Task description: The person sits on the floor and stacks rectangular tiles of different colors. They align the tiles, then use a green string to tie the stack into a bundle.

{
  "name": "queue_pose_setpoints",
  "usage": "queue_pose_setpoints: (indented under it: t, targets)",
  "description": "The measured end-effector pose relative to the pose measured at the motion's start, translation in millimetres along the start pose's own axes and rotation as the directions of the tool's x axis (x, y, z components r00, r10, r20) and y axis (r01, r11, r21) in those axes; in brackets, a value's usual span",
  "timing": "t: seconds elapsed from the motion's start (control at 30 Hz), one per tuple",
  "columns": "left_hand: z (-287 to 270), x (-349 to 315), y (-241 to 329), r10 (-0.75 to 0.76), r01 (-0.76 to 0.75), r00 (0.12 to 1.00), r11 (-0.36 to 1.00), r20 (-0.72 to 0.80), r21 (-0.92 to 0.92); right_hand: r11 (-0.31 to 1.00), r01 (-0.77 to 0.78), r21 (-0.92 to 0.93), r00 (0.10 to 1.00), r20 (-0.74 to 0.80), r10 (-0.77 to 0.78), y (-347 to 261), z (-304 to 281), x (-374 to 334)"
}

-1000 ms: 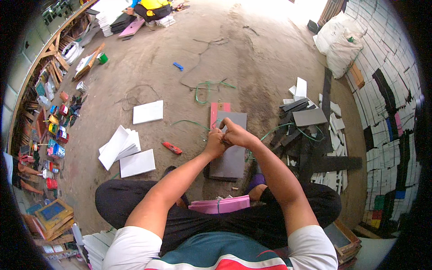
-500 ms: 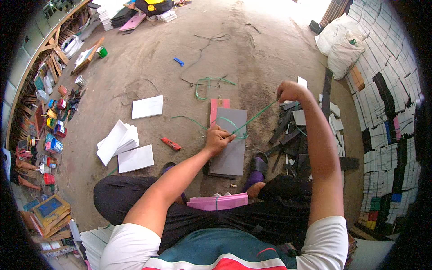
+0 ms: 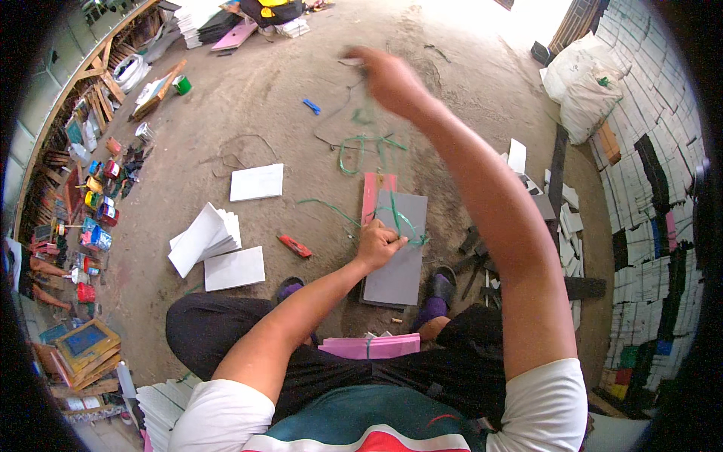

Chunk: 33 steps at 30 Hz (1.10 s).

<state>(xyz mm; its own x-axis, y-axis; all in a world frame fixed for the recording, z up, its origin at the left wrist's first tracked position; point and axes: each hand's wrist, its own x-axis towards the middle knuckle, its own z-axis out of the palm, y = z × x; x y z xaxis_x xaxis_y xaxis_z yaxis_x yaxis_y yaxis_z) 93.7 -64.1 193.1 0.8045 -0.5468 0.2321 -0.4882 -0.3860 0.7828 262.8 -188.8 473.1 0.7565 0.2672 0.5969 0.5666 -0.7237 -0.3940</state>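
A grey rectangular stack of sheets (image 3: 399,275) lies on the ground between my feet, over a pink strip (image 3: 369,192). Green string (image 3: 395,215) loops across the stack's upper part. My left hand (image 3: 382,245) presses on the stack, closed with thumb and fingers pinched on the string. My right hand (image 3: 388,79) is raised well beyond the stack and smeared by motion. A faint green smear shows below it; whether the fingers hold string cannot be made out. A pink bundle (image 3: 369,346) tied with green string sits close to my body.
White sheets (image 3: 235,269) and a red cutter (image 3: 294,246) lie to the left. A blue tool (image 3: 311,107) and loose green string (image 3: 352,154) are ahead. Dark and white offcuts (image 3: 568,218) pile up at right, beside stacked white blocks (image 3: 648,279). Paint cans (image 3: 96,237) line the far left.
My right hand has swung from the right side, where it held the string taut, forward and left. My left hand stays on the stack. The view has shifted slightly.
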Motion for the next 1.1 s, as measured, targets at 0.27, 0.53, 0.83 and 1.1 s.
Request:
queue_pose_setpoints:
  t: [0.27,0.53,0.83,1.1]
  targets:
    - [5.0,-6.9,5.7,-0.049,0.039,0.991,0.996,-0.123,-0.083,0.994,-0.081,-0.067,0.821,0.561,0.105,-77.9,27.8,-39.0]
    - [13.0,-5.6,-11.3,0.022,-0.015,0.995,0.997,-0.101,0.07,0.991,-0.133,0.001,0.749,0.655,0.1,9.5,5.8,-225.5]
    - [6.1,-4.6,-1.3,-0.042,0.046,0.991,0.999,-0.128,0.024,0.957,-0.075,-0.279,0.809,0.544,0.222,47.4,-24.0,-299.7]
    - [6.9,-5.1,-17.2,-0.071,0.071,0.995,0.997,-0.075,-0.006,0.793,-0.461,-0.399,0.78,0.243,0.576,117.8,-94.6,-345.9]
